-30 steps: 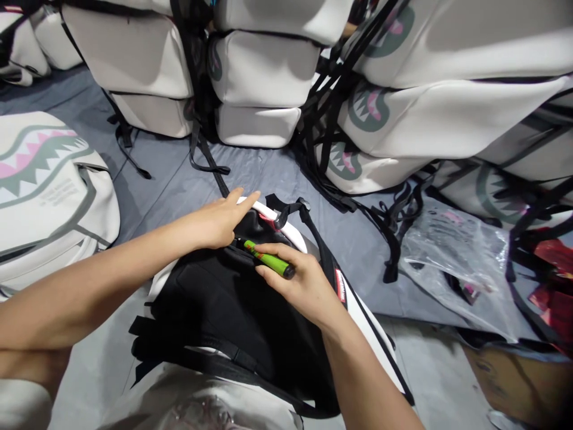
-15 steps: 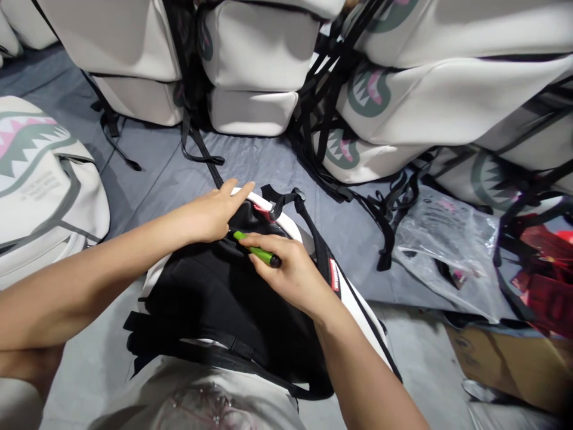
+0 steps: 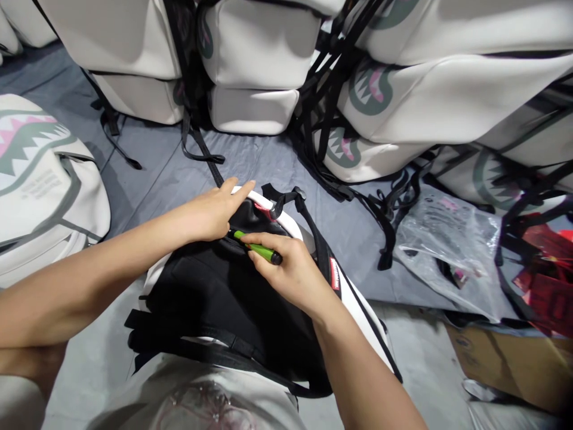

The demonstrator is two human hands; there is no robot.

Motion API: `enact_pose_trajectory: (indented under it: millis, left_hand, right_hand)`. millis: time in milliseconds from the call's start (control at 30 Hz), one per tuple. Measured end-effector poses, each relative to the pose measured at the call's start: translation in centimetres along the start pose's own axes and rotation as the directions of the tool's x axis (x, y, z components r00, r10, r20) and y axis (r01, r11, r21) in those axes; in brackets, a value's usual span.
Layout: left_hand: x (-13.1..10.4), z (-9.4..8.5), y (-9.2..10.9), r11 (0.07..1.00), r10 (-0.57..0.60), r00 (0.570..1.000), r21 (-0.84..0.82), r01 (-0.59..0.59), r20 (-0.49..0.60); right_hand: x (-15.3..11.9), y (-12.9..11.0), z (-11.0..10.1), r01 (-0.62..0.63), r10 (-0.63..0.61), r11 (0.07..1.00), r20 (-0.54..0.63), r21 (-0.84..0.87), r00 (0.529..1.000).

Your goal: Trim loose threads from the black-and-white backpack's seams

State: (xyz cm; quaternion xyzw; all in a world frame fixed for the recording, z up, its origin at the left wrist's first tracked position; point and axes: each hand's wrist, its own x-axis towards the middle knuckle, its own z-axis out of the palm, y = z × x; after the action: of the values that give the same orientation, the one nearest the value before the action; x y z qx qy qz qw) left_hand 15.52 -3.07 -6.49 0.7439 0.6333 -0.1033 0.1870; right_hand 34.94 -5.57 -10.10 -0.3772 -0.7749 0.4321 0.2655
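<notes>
A black-backed backpack (image 3: 215, 298) with white sides leans in front of me, its top pointing away. My left hand (image 3: 210, 212) presses on its top, two fingers spread over the white rim. The other fingers are bent down at the black lining, gripping the bag; exactly what they pinch is hidden. My right hand (image 3: 290, 263) is closed around a slim green pen-shaped tool with a black end (image 3: 259, 249). The tool's front end meets the black fabric beside my left fingers. Its tip is too small to make out. A black top strap with a red label (image 3: 265, 210) lies just beyond.
White backpacks (image 3: 264, 48) with shark-mouth prints are stacked along the back, black straps (image 3: 313, 149) dangling. Another backpack (image 3: 49, 179) lies at left on the grey sheet (image 3: 147, 143). To the right are a clear plastic bag (image 3: 447, 251), red items (image 3: 550, 286) and a cardboard box (image 3: 510, 364).
The green tool has turned slightly in my right hand and shows more of its side. My left hand and the backpack have barely moved.
</notes>
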Motion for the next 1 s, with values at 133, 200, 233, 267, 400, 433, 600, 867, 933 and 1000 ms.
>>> enact_pose_trajectory:
  millis: [133,200,233,267,400,433,600,867,933,1000]
  left_hand:
    - [0.0,0.0,0.0,1.0,0.0,1.0,0.009,0.0,0.002]
    - [0.1,0.1,-0.1,1.0,0.008,1.0,0.023,-0.008,-0.017]
    - [0.1,0.2,-0.2,1.0,0.014,1.0,0.029,-0.013,-0.027]
    - [0.1,0.3,-0.2,0.999,0.018,0.999,0.032,-0.017,-0.033]
    - [0.2,0.4,-0.3,1.0,0.02,0.999,0.024,-0.019,-0.039]
    - [0.1,0.4,-0.2,1.0,0.019,0.999,0.017,-0.018,-0.036]
    - [0.0,0.3,-0.1,1.0,0.0,1.0,0.009,0.0,-0.021]
    - [-0.1,0.2,0.0,1.0,0.005,1.0,0.022,-0.004,-0.027]
    - [-0.1,0.1,0.1,1.0,-0.005,1.0,0.015,0.006,-0.019]
    - [-0.1,0.1,0.2,1.0,-0.004,1.0,0.01,0.004,-0.016]
  right_hand:
    - [-0.1,-0.2,0.1,-0.019,0.019,1.0,-0.02,0.006,1.0]
    - [-0.2,-0.3,0.1,-0.037,0.037,0.999,-0.031,-0.007,0.999]
    - [-0.2,-0.3,0.2,-0.045,0.044,0.999,-0.04,-0.014,0.998]
    - [-0.2,-0.4,0.2,-0.049,0.048,0.999,-0.048,-0.016,0.998]
    - [-0.3,-0.5,0.4,-0.049,0.049,0.999,-0.046,0.002,0.998]
    - [-0.3,-0.5,0.5,-0.054,0.054,0.999,-0.058,0.004,0.997]
    - [-0.5,-0.3,0.9,-0.062,0.069,0.995,-0.105,0.075,0.992]
    - [-0.4,-0.4,1.6,-0.068,0.085,0.989,-0.128,0.131,0.988]
    - [-0.4,-0.5,1.4,-0.066,0.076,0.995,-0.133,0.076,0.988]
    - [-0.5,-0.6,1.2,-0.085,0.084,0.996,-0.133,-0.002,0.988]
